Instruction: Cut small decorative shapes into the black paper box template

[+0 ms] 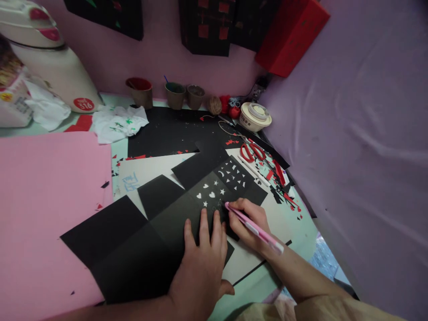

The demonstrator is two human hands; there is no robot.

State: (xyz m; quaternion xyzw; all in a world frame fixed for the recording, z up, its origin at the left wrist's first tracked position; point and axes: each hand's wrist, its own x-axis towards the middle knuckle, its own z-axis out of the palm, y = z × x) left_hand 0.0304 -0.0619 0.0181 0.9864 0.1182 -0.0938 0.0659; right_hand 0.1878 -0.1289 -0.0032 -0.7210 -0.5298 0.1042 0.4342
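Note:
A black card box blank [174,218] lies unfolded on a white board, with cut-out stars, hearts, a crescent and small triangles showing white through it. Spread across its lower middle, my left hand [203,254] presses flat, fingers apart, fingertips just below the star cut-outs. My right hand [249,218] grips a slim pink craft knife [256,228] like a pen, its front end pointing at faint outlines beside the hearts and stars. The blade itself is too small to make out.
Red-handled scissors [252,150], a white pen [254,170] and paper scraps lie at the right. Pink card [53,200] covers the left. Behind stand paint cups [174,96], twine [214,105], a lidded bowl [256,117], crumpled tissue [118,122] and a large bottle [53,67].

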